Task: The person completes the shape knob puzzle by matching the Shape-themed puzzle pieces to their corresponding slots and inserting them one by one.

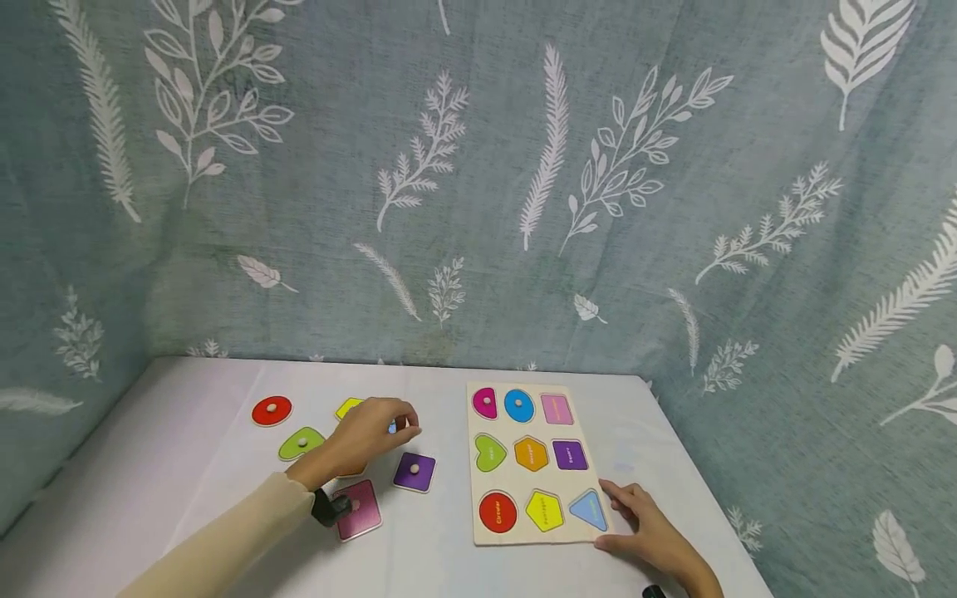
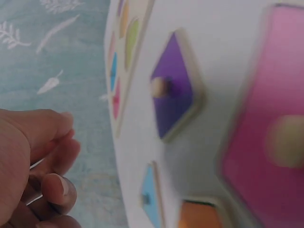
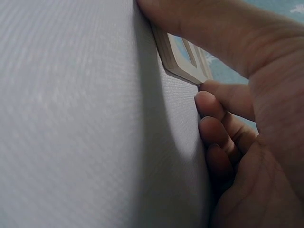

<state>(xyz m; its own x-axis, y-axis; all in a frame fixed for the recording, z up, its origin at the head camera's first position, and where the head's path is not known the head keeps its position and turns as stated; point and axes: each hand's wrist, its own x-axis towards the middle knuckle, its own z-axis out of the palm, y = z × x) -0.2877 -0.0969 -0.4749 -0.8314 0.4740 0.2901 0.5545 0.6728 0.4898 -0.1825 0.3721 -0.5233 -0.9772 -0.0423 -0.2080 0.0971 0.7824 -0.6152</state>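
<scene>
My left hand (image 1: 370, 436) hovers over the loose knobbed puzzle pieces, fingers loosely bent; in the left wrist view nothing is between them. Partly hidden beneath it lie a blue triangle (image 2: 151, 197), an orange piece (image 2: 199, 216) and a yellow piece (image 1: 347, 407). Close by are a purple square (image 1: 414, 472) and a pink piece (image 1: 360, 511). At the near right corner of the wooden puzzle board (image 1: 512, 540), my right hand (image 1: 646, 531) holds the edge with thumb and index finger. A magenta piece (image 1: 484, 403) and a blue circle (image 1: 519, 405), both knobbed, sit in its far slots.
A red circle (image 1: 272, 410) and a green heart (image 1: 301, 443) lie at the left of the white table (image 1: 441, 573). A leaf-patterned curtain (image 1: 478, 316) rises behind the table and along its sides.
</scene>
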